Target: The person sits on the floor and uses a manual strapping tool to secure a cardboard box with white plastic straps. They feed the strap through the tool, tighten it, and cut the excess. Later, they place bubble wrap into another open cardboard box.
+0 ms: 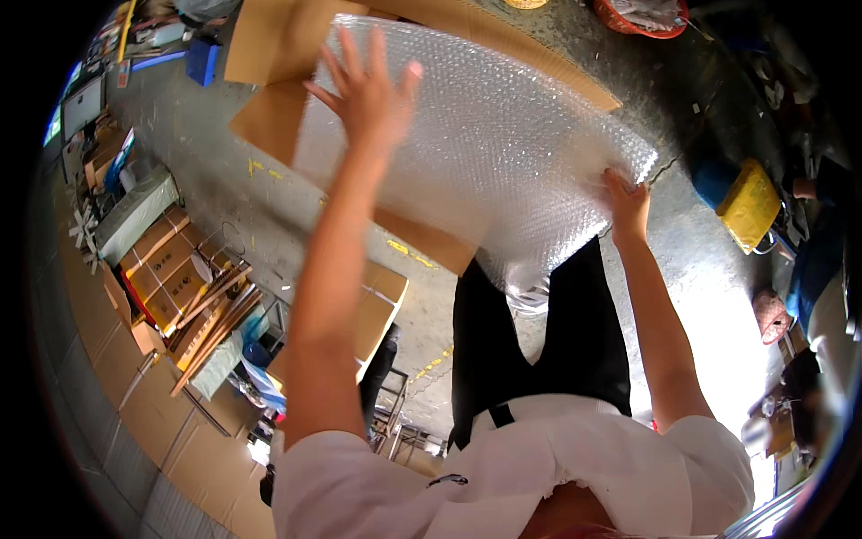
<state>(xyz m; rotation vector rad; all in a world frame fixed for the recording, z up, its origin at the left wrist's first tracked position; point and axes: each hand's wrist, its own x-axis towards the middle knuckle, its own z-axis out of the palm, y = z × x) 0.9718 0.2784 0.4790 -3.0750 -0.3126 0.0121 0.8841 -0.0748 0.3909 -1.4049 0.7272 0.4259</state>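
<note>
A wide sheet of bubble wrap (485, 108) lies over an open cardboard box (269, 117) in front of me and hangs down toward my legs. My left hand (364, 90) is spread out over the sheet's far left part, fingers apart; whether the palm presses on it I cannot tell. At the sheet's right edge my right hand (628, 205) is closed on the bubble wrap, thumb on top. The sheet hides most of the box; its flaps stick out at the left, the far side and near my knees.
Bundled cartons and wooden sticks (215, 323) stand at the left. Behind my left arm is another carton (382, 296). A red basket (642, 20) sits at the far right, a yellow bag-like thing (751, 205) at the right. Concrete floor (691, 269) surrounds the box.
</note>
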